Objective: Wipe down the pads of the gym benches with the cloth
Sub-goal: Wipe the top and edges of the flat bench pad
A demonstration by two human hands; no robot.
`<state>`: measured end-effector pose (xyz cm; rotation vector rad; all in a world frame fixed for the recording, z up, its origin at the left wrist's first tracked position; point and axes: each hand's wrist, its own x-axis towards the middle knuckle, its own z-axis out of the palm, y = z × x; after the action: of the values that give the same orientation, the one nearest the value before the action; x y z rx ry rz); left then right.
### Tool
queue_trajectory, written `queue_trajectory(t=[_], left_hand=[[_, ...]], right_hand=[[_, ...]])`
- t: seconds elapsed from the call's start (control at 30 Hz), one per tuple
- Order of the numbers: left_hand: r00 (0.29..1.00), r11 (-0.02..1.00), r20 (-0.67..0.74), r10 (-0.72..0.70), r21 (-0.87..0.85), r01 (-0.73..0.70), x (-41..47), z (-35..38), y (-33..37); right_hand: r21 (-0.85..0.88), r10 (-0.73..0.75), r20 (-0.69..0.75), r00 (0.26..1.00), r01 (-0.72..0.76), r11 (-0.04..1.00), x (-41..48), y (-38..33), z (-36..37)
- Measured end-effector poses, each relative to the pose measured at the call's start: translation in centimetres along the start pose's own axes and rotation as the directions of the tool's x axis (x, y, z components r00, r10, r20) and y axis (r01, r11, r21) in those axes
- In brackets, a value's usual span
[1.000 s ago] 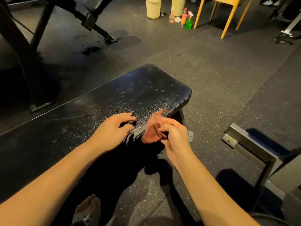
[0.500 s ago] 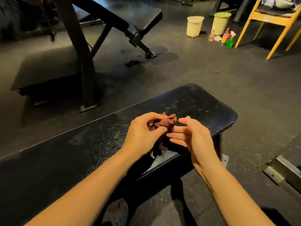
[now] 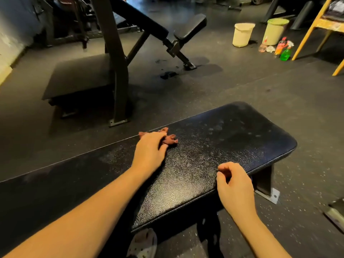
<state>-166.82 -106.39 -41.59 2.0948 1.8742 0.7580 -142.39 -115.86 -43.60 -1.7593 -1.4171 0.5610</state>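
On the long black pebble-grained vinyl worktop (image 3: 232, 138) of the flat gym bench, far edge: crumpled reddish-brown cloth (image 3: 170, 139), about midway along the visible length.
Cloth axis: visible part runs roughly along the worktop's length. One twisted end sits at the far edge and the other points toward the rounded right end.
Cloth appearance: bunched into tight folds, mostly covered by a hand. Wet or dry cannot be told.
Worktop axis: long side runs from lower left up to the right end, which has rounded corners.
Worktop appearance: glossy grain near the hands, with pale dusty smears and blotches toward the right end.
Left hand (image 3: 149, 152): palm down over the cloth, fingers curled on it, pressing it to the worktop.
Right hand (image 3: 233, 185): at the near edge of the worktop, fingers loosely curled, holding nothing, well apart from the cloth.
Surroundings: dark speckled rubber floor (image 3: 260, 90). Black incline bench (image 3: 189, 26) beyond. Two pale plastic buckets (image 3: 243, 35) and a green spray bottle (image 3: 285, 53) stand beside yellow wooden legs (image 3: 307, 34), far right.
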Motion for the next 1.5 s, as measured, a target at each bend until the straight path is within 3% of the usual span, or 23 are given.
queue_trajectory(t=[0.07,0.13,0.3,0.5,0.63,0.77,0.87,0.93,1.0,1.1,1.17,1.2,1.27,1.33,1.43,1.5], left_hand=[[0.977,0.98,0.08,0.199,0.016,-0.201,-0.5,1.5,2.2],[0.95,0.948,0.093,0.297,0.09,-0.305,-0.7,1.4,2.3],[0.999,0.99,-0.033,-0.026,0.139,0.03,0.6,0.5,0.1],[0.998,0.998,-0.058,-0.029,0.057,0.032,5.2,3.6,3.6],[0.992,0.982,0.122,-0.027,-0.18,0.049,8.2,5.8,9.4],[0.919,0.801,0.393,-0.022,-0.543,0.251,10.8,8.3,13.9],[0.863,0.743,0.503,0.05,-0.596,0.304,12.0,8.9,15.4],[0.795,0.596,0.6,0.087,-0.671,0.441,12.2,8.8,16.1],[0.708,0.435,0.696,0.116,-0.677,0.594,12.1,8.2,17.1],[0.645,0.372,0.763,0.037,-0.61,0.7,12.8,7.0,18.8],[0.631,0.419,0.775,-0.035,-0.562,0.713,13.2,6.4,19.2],[0.62,0.494,0.783,-0.056,-0.518,0.698,13.7,6.0,19.4],[0.582,0.613,0.811,-0.059,-0.431,0.662,14.3,4.7,20.1],[0.543,0.664,0.839,-0.033,-0.388,0.64,14.8,3.9,20.5],[0.628,0.91,0.778,-0.027,-0.241,0.338,16.5,4.4,20.8],[0.671,0.987,0.742,0.008,-0.114,0.114,17.7,5.5,21.2]], right_hand=[[0.005,-0.002,-0.007,1.0,0.002,1.0,0.1,0.2,-0.1],[0.002,-0.016,-0.009,1.0,0.016,1.0,0.2,0.4,-0.3],[0.002,-0.038,0.017,0.999,0.038,0.999,0.3,0.4,-0.7],[-0.018,-0.037,0.037,0.999,0.038,0.999,2.2,1.3,-2.0],[-0.041,-0.035,-0.032,0.999,0.034,0.999,6.5,2.0,-4.2],[0.16,0.001,-0.101,0.995,0.015,0.987,13.0,2.4,-5.8],[0.435,0.12,0.003,0.993,-0.109,0.894,16.7,2.6,-6.8],[0.587,0.173,0.139,0.975,-0.222,0.779,17.6,2.6,-7.3],[0.628,0.179,0.241,0.954,-0.294,0.72,17.3,2.4,-7.6],[0.6,0.298,0.272,0.915,-0.403,0.691,16.5,1.3,-8.5],[0.539,0.371,0.25,0.894,-0.447,0.714,15.9,0.5,-9.3],[0.509,0.406,0.244,0.881,-0.473,0.719,15.8,-0.1,-9.9],[0.482,0.481,0.223,0.848,-0.525,0.702,15.7,-1.0,-11.6],[0.496,0.556,0.181,0.812,-0.563,0.661,16.2,-1.5,-13.7],[0.494,0.632,0.057,0.773,-0.572,0.655,18.6,-0.5,-17.2],[0.419,0.629,-0.054,0.775,-0.554,0.719,21.0,1.2,-18.9]])
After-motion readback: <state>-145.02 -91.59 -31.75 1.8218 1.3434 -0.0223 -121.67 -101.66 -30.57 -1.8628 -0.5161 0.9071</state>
